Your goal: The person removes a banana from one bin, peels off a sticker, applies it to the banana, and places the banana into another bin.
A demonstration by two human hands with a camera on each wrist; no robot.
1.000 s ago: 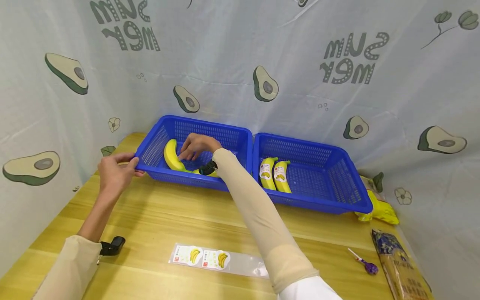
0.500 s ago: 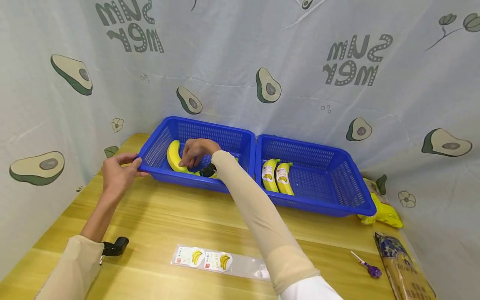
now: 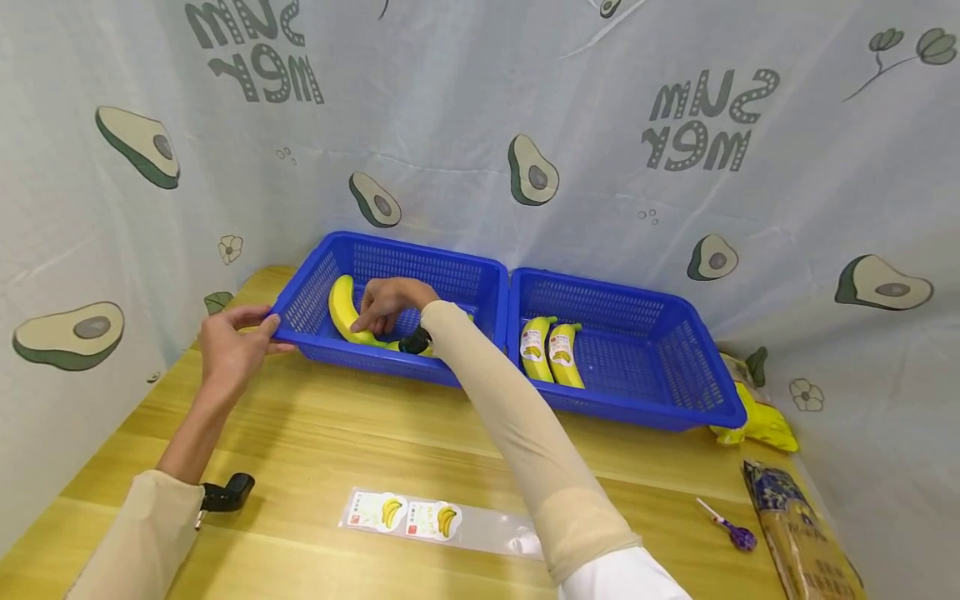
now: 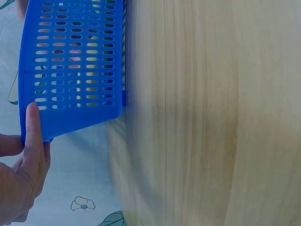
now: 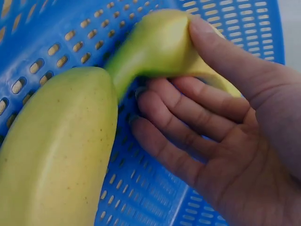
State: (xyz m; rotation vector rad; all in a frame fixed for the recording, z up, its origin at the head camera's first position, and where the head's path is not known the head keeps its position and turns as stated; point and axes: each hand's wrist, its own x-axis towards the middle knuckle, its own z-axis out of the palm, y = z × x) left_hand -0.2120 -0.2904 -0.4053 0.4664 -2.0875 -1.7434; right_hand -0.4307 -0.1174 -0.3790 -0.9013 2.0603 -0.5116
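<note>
In the head view, my left hand (image 3: 234,343) pinches the left corner of the left blue basket (image 3: 416,244), thumb on the rim and fingers against the outside. Inside that basket, my right hand (image 3: 392,302) holds a yellow banana (image 3: 341,302) near its lower end. The right wrist view shows my thumb on top of this banana (image 5: 164,40) and my fingers curled beneath it. Another banana (image 5: 61,146) lies beside it, large in that view; in the head view my wrist partly hides it.
A second blue basket (image 3: 622,358) adjoins on the right, with two stickered bananas (image 3: 535,348) inside. A strip of banana stickers (image 3: 431,518) lies on the wooden table (image 3: 315,433). At right are a lollipop (image 3: 738,535), a brown packet (image 3: 802,533) and a yellow packet (image 3: 765,423).
My right hand has closed in on the banana, its thumb coming to rest on the lower part. My left hand stays at the basket's corner.
</note>
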